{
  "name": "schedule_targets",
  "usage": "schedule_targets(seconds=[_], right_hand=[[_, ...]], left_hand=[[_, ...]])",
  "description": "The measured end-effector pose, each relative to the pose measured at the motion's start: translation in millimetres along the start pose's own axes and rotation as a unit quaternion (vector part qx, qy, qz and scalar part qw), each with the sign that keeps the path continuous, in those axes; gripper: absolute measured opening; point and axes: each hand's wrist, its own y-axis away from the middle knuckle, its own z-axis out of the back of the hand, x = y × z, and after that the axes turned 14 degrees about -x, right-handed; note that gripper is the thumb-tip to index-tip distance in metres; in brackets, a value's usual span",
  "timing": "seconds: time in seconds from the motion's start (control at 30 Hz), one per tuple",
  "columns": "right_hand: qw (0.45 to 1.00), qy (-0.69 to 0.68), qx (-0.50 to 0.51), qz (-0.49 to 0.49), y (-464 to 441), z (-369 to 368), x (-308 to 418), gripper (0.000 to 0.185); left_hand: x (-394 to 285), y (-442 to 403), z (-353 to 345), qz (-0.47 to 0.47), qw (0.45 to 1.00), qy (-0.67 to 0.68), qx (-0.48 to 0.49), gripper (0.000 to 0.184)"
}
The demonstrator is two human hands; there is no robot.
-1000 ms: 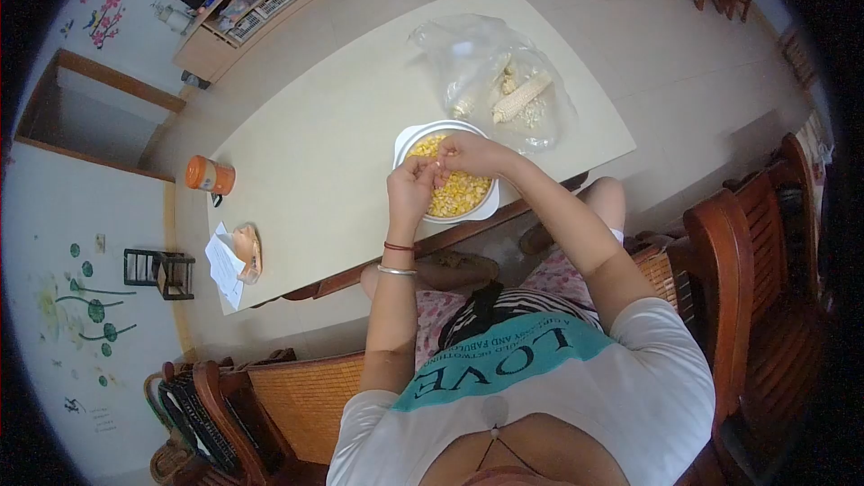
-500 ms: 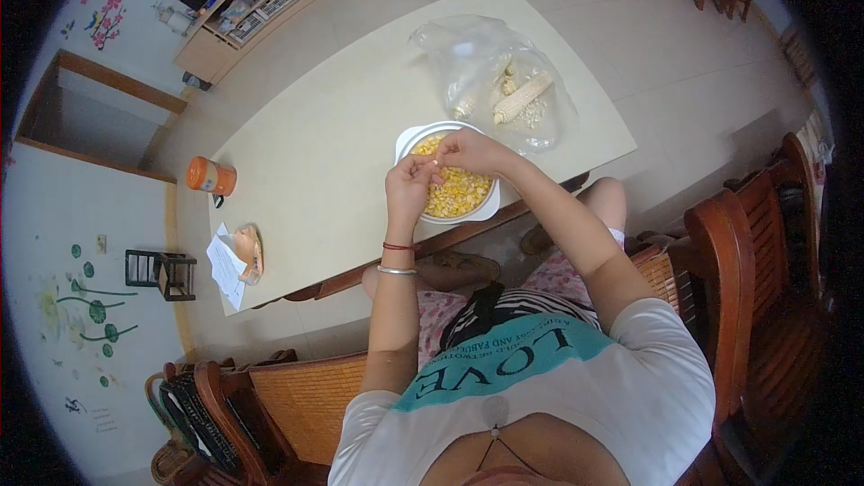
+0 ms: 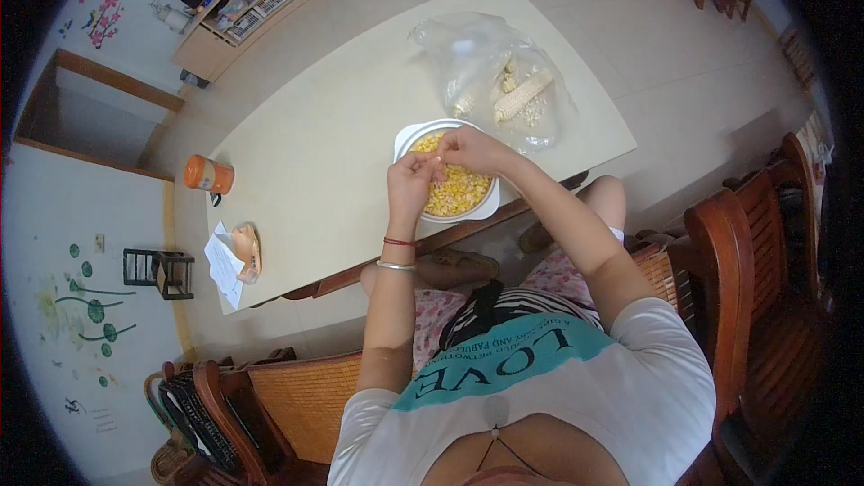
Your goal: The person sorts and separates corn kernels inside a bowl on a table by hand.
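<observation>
A white bowl (image 3: 489, 209) full of yellow corn kernels (image 3: 455, 195) stands near the table's front edge. Above it my left hand (image 3: 411, 182) and my right hand (image 3: 472, 151) meet, fingertips pinched together. Between them shows a tiny pale bit that looks like a corn kernel (image 3: 439, 160); the fingers partly cover it. Just beyond the bowl, a clear plastic bag (image 3: 463, 52) holds bare corn cobs (image 3: 524, 96) and some pale scraps.
On the pale table (image 3: 324, 144), an orange container (image 3: 208, 175) stands at the left, with a paper sheet (image 3: 222, 264) and a peach-coloured packet (image 3: 247, 252) closer in. Wooden chairs (image 3: 720, 288) flank me. A TV cabinet (image 3: 261, 9) stands beyond the table.
My fingertips have come slightly closer together over the bowl, and the pale bit is more covered. The bowl, bag and cobs have stayed in place.
</observation>
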Motion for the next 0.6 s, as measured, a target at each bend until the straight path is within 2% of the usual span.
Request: schedule_targets(seconds=[0.23, 0.33, 0.43, 0.53, 0.6], right_hand=[[0.999, -0.011, -0.032, -0.018, 3.9, 3.0, 10.3, 0.01], [0.997, -0.063, -0.034, -0.023, 2.8, 0.6, 4.1, 0.015], [0.994, -0.091, -0.024, -0.054, 2.3, 0.5, 2.2, 0.013], [0.992, -0.108, -0.043, -0.042, 2.6, 0.0, 1.5, 0.012], [0.982, -0.139, -0.13, -0.003, 8.0, 4.2, 3.6, 0.007]], left_hand=[[7.9, -3.0, -4.3, 0.044, 0.993, 0.11, -0.004, 0.009], [11.3, -4.2, -3.9, 0.049, 0.989, 0.138, -0.004, 0.009], [15.3, -5.8, -3.2, 0.046, 0.988, 0.145, 0.004, 0.009], [20.3, -7.5, -4.0, 0.037, 0.987, 0.156, 0.007, 0.008], [21.1, -4.9, -5.7, 0.027, 0.988, 0.15, -0.001, 0.007]])
